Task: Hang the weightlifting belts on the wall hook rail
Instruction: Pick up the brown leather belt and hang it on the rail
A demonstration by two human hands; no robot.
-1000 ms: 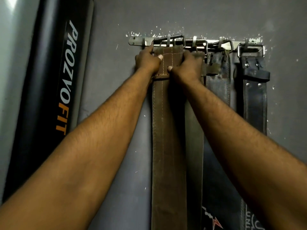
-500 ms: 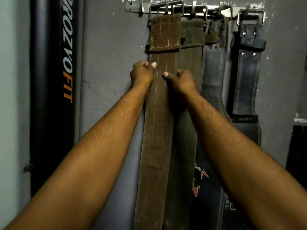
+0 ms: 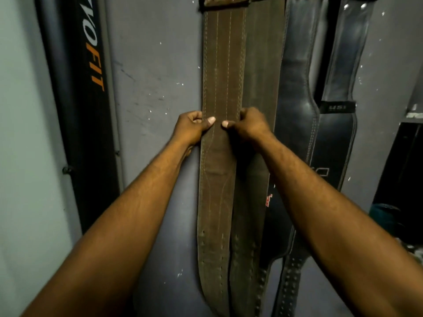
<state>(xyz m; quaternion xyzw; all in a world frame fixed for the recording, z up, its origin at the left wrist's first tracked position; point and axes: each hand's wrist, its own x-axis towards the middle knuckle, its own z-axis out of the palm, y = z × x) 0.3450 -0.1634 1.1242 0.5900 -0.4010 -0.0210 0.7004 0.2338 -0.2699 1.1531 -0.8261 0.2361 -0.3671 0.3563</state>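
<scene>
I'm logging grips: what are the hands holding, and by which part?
The front brown belt, partway down: the left hand grips its left edge, the right hand its right edge, thumbs on its face.

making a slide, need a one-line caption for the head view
Left hand and right hand pinch the brown belt hanging on the wall, other belts beside it.

Grey painted wall [image 3: 155, 76], scuffed, flecked with white chips. Left: tall black upright pad [image 3: 75, 124], slightly tilted, with lettering [image 3: 93, 53] "VOFIT" in white and orange; small dark fitting [image 3: 66, 169] at its left edge; pale surface [image 3: 20, 133] beyond. Right edge: white ledge [image 3: 414, 114]; dark panel [image 3: 402, 179] below it; blurred teal object [image 3: 384, 218] near the panel's foot.
</scene>
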